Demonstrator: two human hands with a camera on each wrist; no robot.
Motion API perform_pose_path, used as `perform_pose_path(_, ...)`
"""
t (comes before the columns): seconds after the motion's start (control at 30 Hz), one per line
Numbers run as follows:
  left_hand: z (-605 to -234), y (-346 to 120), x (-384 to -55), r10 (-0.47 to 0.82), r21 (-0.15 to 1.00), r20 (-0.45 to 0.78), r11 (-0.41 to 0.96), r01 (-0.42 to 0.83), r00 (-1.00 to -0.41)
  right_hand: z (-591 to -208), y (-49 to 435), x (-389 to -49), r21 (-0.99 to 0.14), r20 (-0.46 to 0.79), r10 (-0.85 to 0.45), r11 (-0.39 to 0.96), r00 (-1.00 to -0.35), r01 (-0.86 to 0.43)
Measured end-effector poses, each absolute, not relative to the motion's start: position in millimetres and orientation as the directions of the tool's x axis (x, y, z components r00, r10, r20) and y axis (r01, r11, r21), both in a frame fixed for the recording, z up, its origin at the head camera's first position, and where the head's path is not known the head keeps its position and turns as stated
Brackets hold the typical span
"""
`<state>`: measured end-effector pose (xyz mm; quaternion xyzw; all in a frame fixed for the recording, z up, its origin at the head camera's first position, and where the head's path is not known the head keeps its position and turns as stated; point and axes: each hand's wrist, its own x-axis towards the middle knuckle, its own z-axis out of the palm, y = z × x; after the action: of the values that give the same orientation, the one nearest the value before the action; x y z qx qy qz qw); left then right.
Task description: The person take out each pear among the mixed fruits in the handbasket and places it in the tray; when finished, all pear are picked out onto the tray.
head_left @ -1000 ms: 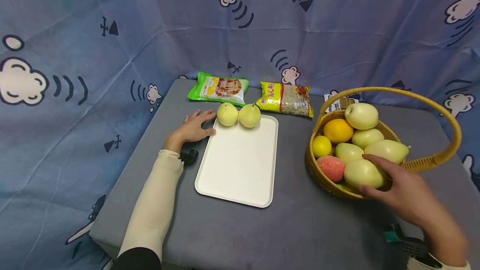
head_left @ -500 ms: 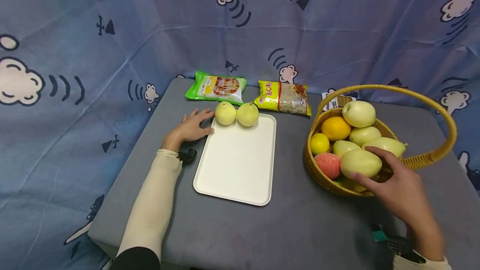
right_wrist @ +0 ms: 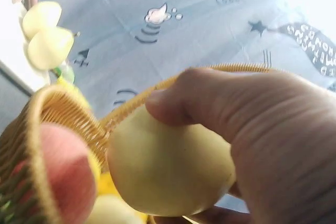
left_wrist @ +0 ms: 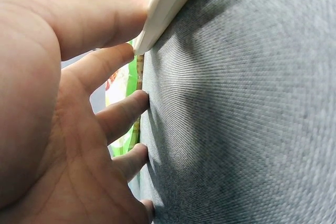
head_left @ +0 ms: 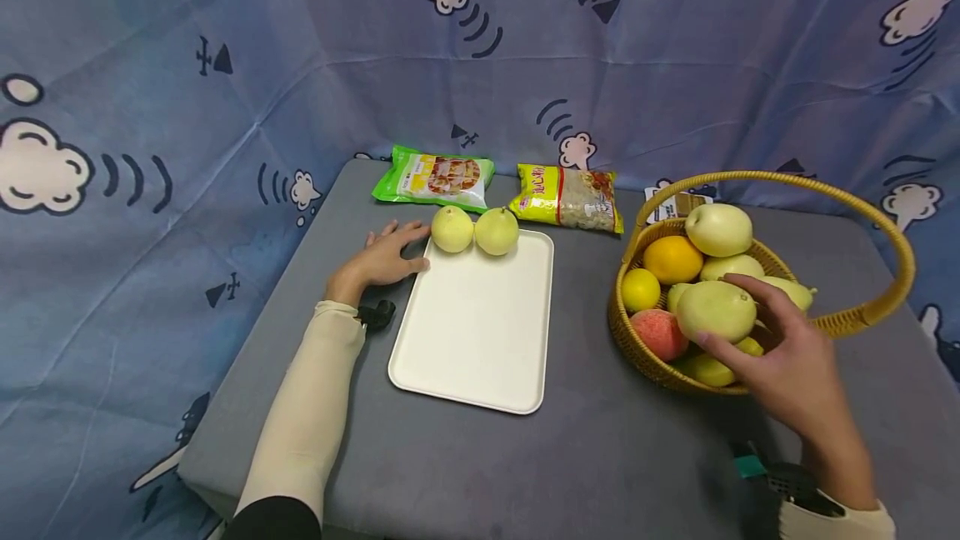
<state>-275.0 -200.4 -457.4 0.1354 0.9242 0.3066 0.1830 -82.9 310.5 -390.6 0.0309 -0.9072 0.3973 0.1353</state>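
Note:
My right hand [head_left: 795, 365] grips a pale green pear [head_left: 716, 312] between thumb and fingers, over the front of a wicker basket [head_left: 624, 332]. In the right wrist view the thumb lies across the held pear [right_wrist: 168, 166]. Beneath and around it in the basket are a pink peach [head_left: 660, 335], an orange [head_left: 672, 259], a lemon [head_left: 641, 290] and several pale green fruits [head_left: 718, 230]. My left hand [head_left: 381, 258], fingers spread, touches the upper left edge of a white tray [head_left: 472, 332]. Two round yellow-green pears [head_left: 452, 229] sit side by side at the tray's far end.
Behind the tray lie a green food packet [head_left: 435, 177] and a yellow packet [head_left: 567, 198]. A small printed card [head_left: 667, 205] is partly hidden by the basket. The basket's tall handle [head_left: 896, 273] arches over its right side. A patterned blue cloth hangs behind the grey table [head_left: 585, 440].
The right hand has lifted the pear and tilted it, moving it slightly up and left and uncovering yellowish fruit below. The left hand stays at the tray's edge.

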Motion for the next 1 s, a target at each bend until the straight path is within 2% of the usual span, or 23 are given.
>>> perform_pose_path(0.17,-458,-201,-276,0.362,0.618,-0.25,0.774,0.139,-0.898,-371,299,-89,-0.716,0.287,-0.01,0.662,-0.958,-0.222)
perform_pose_path(0.5,-457,-200,-274,0.361,0.62,-0.254,0.773,0.136,-0.897,-342,258,-113,-0.767,0.311,-0.177,0.533,-0.934,-0.357)
perform_pose_path(1.0,-460,-200,-275,0.343,0.613,-0.252,0.78,0.125,-0.905,-360,178,-164,-0.82,0.264,-0.363,0.404,-0.894,-0.406)
